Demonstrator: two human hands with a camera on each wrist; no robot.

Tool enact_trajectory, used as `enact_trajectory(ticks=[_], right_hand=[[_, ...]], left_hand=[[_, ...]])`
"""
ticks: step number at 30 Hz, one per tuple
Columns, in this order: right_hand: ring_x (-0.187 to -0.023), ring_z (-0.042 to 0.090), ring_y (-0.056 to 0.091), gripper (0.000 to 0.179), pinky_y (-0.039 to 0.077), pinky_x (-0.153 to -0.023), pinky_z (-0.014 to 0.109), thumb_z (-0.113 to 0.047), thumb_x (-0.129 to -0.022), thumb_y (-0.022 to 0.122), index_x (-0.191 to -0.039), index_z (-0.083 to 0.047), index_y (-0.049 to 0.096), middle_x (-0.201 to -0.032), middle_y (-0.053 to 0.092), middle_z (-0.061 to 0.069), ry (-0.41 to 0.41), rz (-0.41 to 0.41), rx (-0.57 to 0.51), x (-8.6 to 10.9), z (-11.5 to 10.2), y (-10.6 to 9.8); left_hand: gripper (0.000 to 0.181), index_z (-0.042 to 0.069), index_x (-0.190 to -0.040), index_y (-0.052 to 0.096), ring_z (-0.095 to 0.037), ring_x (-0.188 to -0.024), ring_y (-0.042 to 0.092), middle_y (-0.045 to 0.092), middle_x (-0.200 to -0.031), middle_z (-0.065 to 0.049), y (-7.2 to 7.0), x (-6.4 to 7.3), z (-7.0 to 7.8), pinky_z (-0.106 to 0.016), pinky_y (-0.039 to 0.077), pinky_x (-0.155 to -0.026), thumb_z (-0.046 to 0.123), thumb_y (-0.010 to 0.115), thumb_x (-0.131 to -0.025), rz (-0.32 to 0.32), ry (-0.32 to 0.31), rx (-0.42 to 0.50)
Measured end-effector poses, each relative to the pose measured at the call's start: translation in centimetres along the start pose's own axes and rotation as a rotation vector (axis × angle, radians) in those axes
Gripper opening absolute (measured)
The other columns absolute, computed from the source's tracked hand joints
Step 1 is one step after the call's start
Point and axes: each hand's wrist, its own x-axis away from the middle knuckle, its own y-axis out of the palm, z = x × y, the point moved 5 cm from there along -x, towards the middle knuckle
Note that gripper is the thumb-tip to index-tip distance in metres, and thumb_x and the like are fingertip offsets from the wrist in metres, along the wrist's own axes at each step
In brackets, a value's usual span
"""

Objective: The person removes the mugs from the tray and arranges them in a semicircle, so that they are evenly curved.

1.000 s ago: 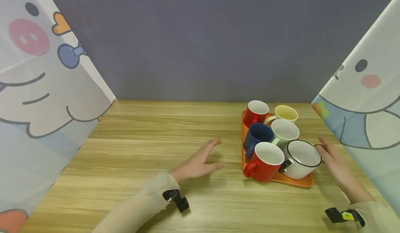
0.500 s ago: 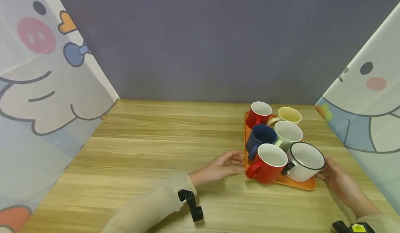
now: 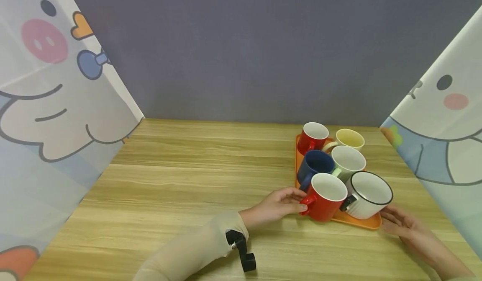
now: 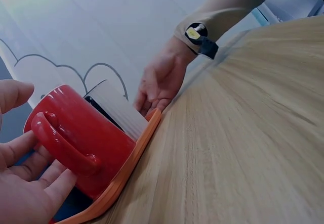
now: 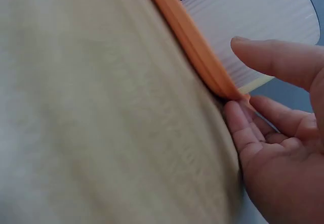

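Observation:
An orange tray (image 3: 354, 220) on the table's right side bears several mugs. At its front left stands a red mug (image 3: 324, 207) with a white inside, its handle turned left; beside it is a white enamel mug (image 3: 363, 209) with a black rim. My left hand (image 3: 280, 205) is at that handle and the tray's left edge. In the left wrist view its fingers spread behind the handle, thumb raised off the mug. Fingertips of my right hand (image 3: 408, 228) touch the tray's front right corner. The right wrist view has the thumb (image 5: 273, 57) apart from the tray.
Farther back on the tray are a blue mug (image 3: 308, 173), a pale green mug (image 3: 345, 175), a small red mug (image 3: 308, 145) and a yellow mug (image 3: 350, 138). A grey wall (image 3: 241, 50) stands behind the wooden table (image 3: 196, 168). Printed cloth panels (image 3: 452, 147) flank both sides.
Both hands have come to the tray. My left hand moved right to the tray edge and red mug's handle; my right hand lowered to the front right corner. Tray and mugs keep their places.

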Motion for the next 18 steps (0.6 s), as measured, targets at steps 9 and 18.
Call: enact_trajectory(ticks=[9,18], right_hand=[[-0.102,-0.004,0.059,0.063,0.048,-0.081,0.011,0.013,-0.096,0.051,-0.125,-0.043,0.057,-0.115,0.064,-0.017,-0.037,0.130,0.113,1.0,0.2,0.7],[-0.097,-0.002,0.060,0.058,0.049,-0.078,0.012,0.008,-0.096,0.056,-0.117,-0.045,0.059,-0.108,0.065,-0.017,0.022,0.224,0.160,1.2,0.3,0.9]], left_hand=[[0.016,-0.007,-0.107,0.066,-0.007,-0.080,0.064,0.070,-0.092,-0.005,0.1,-0.5,0.0,-0.025,0.055,-0.082,0.003,0.065,-0.095,0.050,-0.014,-0.009],[0.019,-0.011,-0.108,0.068,-0.008,-0.080,0.066,0.072,-0.096,-0.020,0.7,-0.9,0.3,-0.027,0.056,-0.083,0.003,0.062,-0.097,-0.011,-0.066,0.003]])
